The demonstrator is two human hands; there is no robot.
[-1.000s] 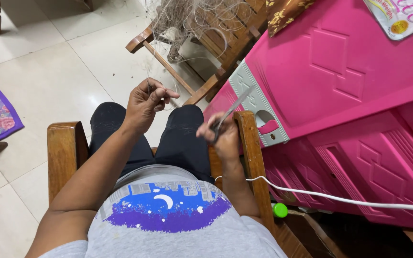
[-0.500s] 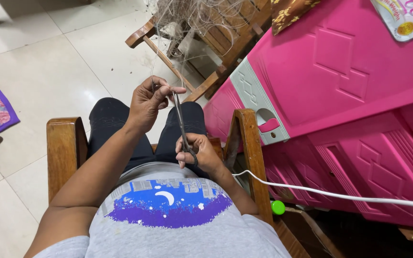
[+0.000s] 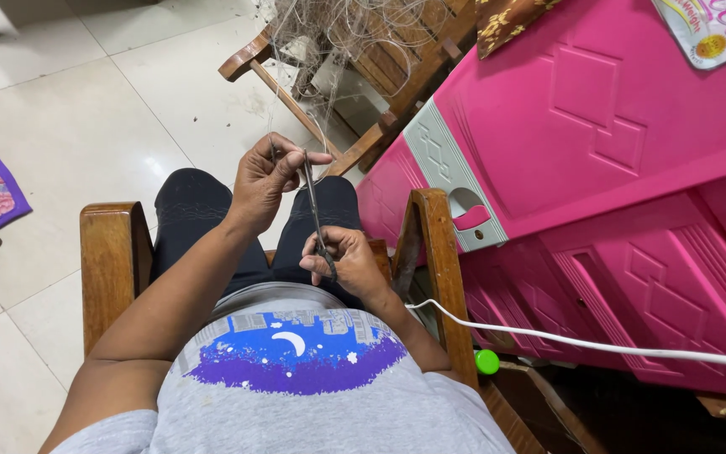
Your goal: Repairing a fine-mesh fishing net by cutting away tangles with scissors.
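Left hand (image 3: 269, 178): fingers pinched on thin pale net threads (image 3: 289, 101) — raised.
Right hand (image 3: 348, 262): fingers closed around slim dark metal scissors (image 3: 315, 220).

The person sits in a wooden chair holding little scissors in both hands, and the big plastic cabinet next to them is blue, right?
Not quite. The head view shows the plastic cabinet is pink, not blue. The rest holds: the left hand and right hand hold the scissors above the wooden chair.
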